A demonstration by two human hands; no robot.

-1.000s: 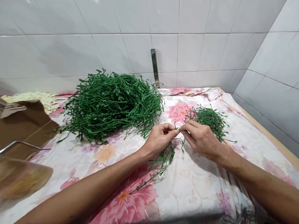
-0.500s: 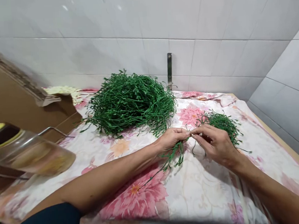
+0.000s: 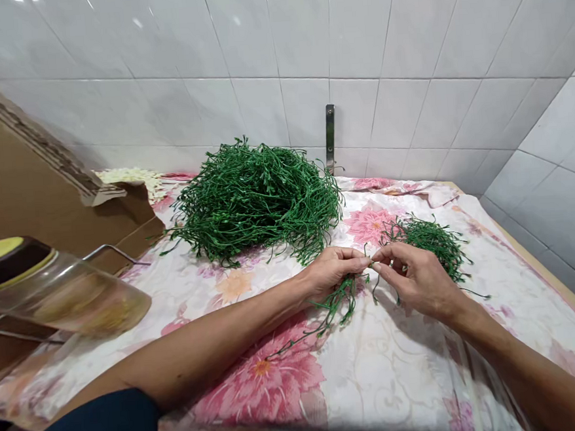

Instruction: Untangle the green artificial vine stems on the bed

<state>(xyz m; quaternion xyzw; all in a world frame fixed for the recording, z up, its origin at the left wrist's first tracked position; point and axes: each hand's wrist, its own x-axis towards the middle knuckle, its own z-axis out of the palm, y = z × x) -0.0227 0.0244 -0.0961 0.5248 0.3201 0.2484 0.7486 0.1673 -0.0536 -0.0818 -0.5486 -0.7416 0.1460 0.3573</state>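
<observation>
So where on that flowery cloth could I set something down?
Open cloth lies between the trailing stems and right forearm; another patch, between the small green pile and the table's right edge. It's crowded at left by the jar and cardboard, and beyond the left hand by the large green pile.

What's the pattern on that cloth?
The cloth has a floral print in pink, orange and purple on white; best seen in the head view.
</observation>
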